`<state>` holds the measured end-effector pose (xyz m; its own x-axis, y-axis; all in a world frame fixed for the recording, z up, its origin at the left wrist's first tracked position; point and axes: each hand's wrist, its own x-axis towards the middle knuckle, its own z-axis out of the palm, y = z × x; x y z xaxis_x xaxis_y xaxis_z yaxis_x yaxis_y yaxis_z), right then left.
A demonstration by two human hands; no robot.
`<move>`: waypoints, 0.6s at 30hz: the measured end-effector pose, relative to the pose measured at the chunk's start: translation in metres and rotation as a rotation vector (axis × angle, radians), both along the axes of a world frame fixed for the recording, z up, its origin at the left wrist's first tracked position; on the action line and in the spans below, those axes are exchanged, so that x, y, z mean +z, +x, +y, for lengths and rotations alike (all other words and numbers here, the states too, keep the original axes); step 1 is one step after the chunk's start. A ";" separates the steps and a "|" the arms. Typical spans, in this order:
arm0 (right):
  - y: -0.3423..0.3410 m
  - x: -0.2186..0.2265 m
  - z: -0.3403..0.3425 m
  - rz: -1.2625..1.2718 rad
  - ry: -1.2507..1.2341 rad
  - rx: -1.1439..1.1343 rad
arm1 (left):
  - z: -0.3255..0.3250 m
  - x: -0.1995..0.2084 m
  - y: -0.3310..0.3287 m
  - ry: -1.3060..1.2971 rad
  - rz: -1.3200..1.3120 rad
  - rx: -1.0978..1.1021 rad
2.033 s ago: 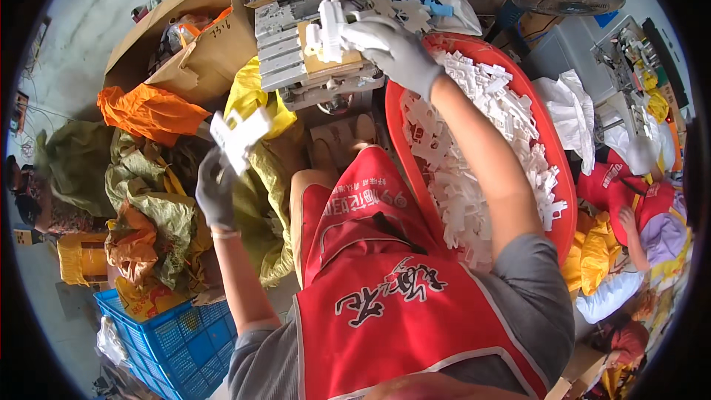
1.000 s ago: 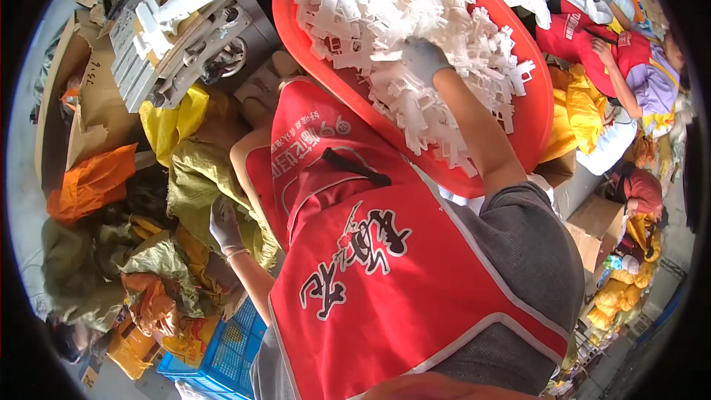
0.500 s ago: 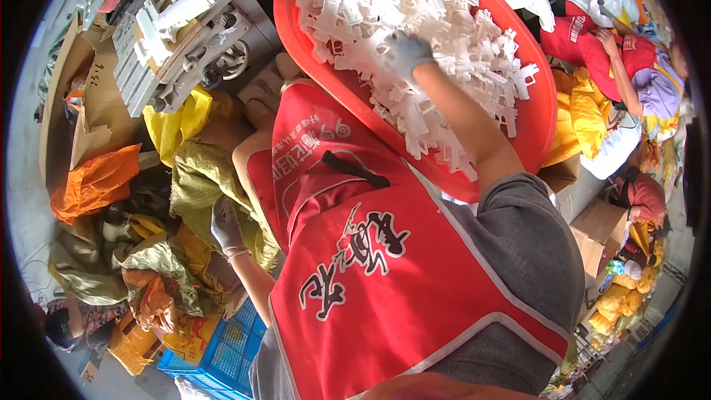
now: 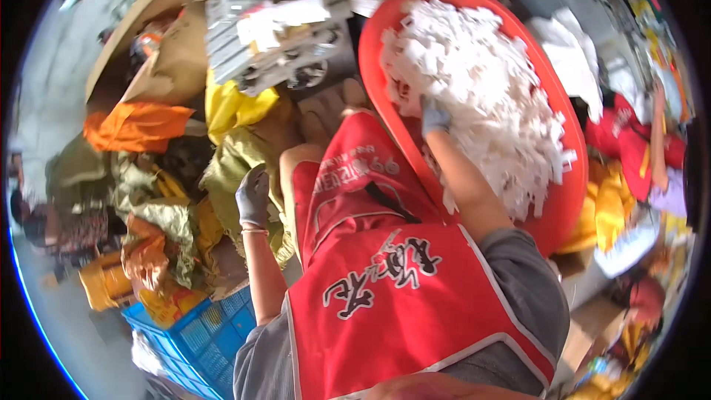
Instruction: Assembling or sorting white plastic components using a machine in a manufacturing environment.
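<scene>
A large red oval tub (image 4: pixel 374 67) holds a heap of small white plastic pieces (image 4: pixel 489 81), blurred now but shaped like toy-pistol parts. My right hand (image 4: pixel 435 115), in a pale glove, reaches into the near left side of the heap. Its fingers are smeared and partly sunk among the pieces, so their grip does not show. Beside my bare knee is my left hand (image 4: pixel 253 196), also gloved. Its fingers are loosely bent, and nothing shows in them. Behind it lies an olive woven sack (image 4: pixel 231 170).
Ahead stands a grey metal machine (image 4: pixel 233 52) bearing a white plastic piece (image 4: pixel 285 22). Left are a cardboard box (image 4: pixel 174 67), an orange sack (image 4: pixel 141 127), a yellow bag (image 4: pixel 233 107) and a blue crate (image 4: pixel 196 341). People in red (image 4: pixel 629 137) are at the right.
The view has swung, shifting the tub and machine rightward. My right hand has moved from the heap's middle toward its near left side. My left hand has risen slightly beside the knee.
</scene>
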<state>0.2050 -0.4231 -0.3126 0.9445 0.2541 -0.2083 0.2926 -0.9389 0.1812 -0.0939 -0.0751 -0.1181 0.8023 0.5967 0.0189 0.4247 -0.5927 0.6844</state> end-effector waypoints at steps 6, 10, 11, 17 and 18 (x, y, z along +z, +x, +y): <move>-0.015 0.097 -0.025 0.150 0.619 0.012 | 0.020 0.084 0.038 0.271 -0.299 -0.108; -0.020 0.131 -0.039 0.216 1.258 0.075 | 0.022 0.146 0.089 0.386 -0.430 -0.144; -0.022 0.144 -0.041 0.207 1.258 0.080 | 0.023 0.158 0.103 0.445 -0.447 -0.190; -0.017 0.193 -0.050 0.195 1.404 0.165 | 0.028 0.178 0.185 0.300 -0.409 -0.361; -0.023 0.212 -0.043 0.292 1.528 0.116 | 0.030 0.181 0.194 0.269 -0.308 -0.397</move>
